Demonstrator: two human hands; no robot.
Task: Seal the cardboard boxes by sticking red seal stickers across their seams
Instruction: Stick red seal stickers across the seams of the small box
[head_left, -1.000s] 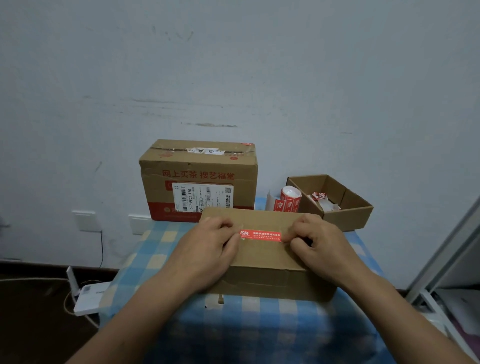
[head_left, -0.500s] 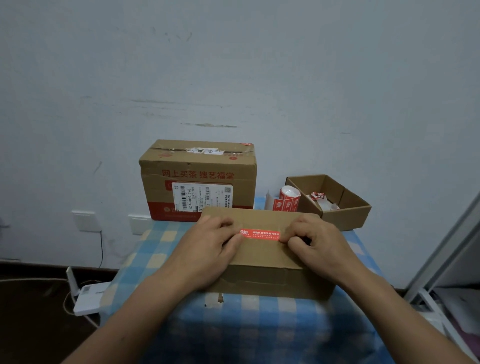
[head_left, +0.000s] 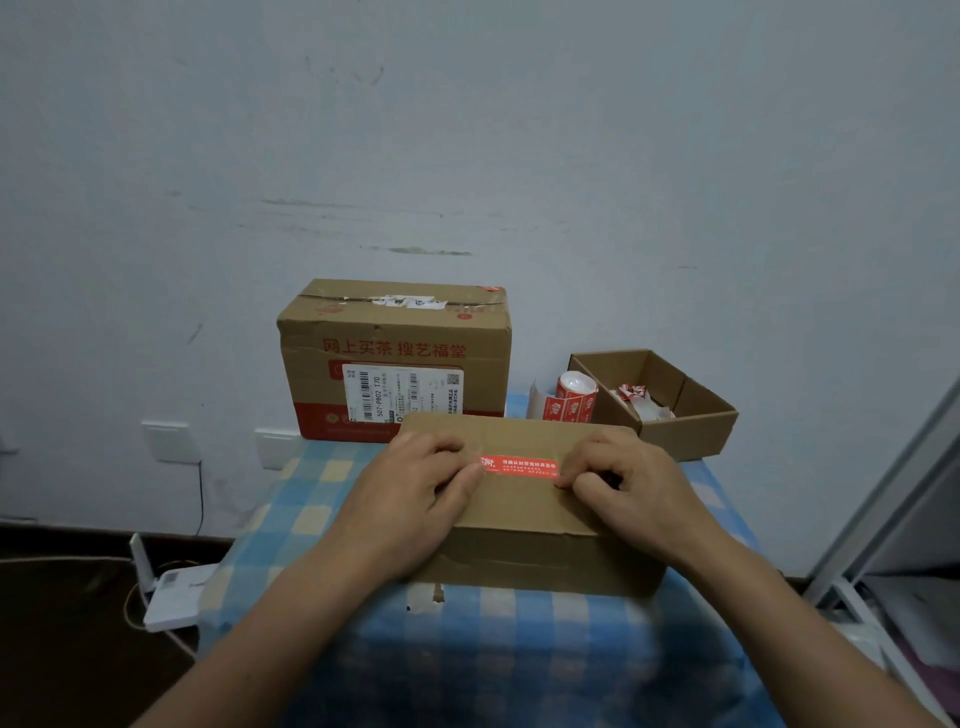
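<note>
Head view: red seal sticker (head_left: 519, 465) lies flat on top of the near cardboard box (head_left: 524, 519), barely shifted from a second ago; my left hand (head_left: 415, 499) and right hand (head_left: 628, 493), fingers curled, press its two ends, so I judge this seal nearly set. Behind: printed carton (head_left: 395, 353), sticker roll (head_left: 574, 397), open tray box (head_left: 670, 410) with scraps; nothing blocks me.
</note>
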